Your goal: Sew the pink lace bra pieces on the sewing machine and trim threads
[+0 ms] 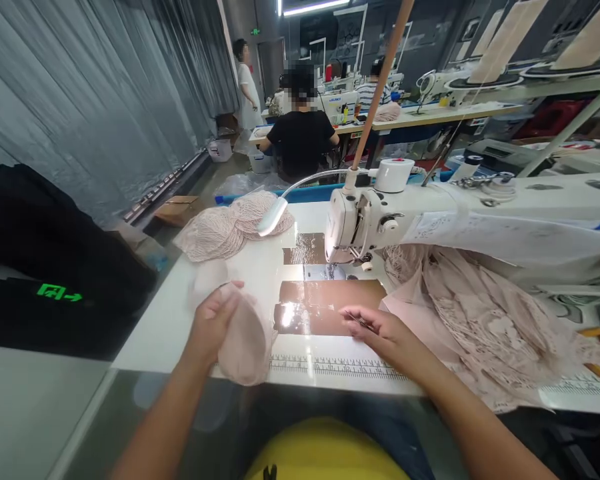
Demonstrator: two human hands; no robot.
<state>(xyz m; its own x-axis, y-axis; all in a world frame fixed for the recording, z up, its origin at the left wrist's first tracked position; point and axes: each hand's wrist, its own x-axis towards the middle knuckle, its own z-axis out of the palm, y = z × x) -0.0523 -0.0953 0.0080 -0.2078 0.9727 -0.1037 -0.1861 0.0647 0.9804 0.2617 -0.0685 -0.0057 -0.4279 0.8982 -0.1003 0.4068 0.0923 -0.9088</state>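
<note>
Head camera faced the sewing machine (415, 200)

From the near side of the sewing machine, it looked forward and down from the wearer's head, close to the left hand (214, 321) and right hand (377, 328), and reached a co-worker (301, 137) well beyond the machine.

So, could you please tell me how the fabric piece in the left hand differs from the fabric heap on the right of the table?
The fabric piece is small and rounded, while the fabric heap spreads much wider. The fabric piece looks fairly smooth; the fabric heap is bunched and gathered. The left hand holds the fabric piece, whereas the fabric heap lies mostly on the table. Both are pale pink.
</note>
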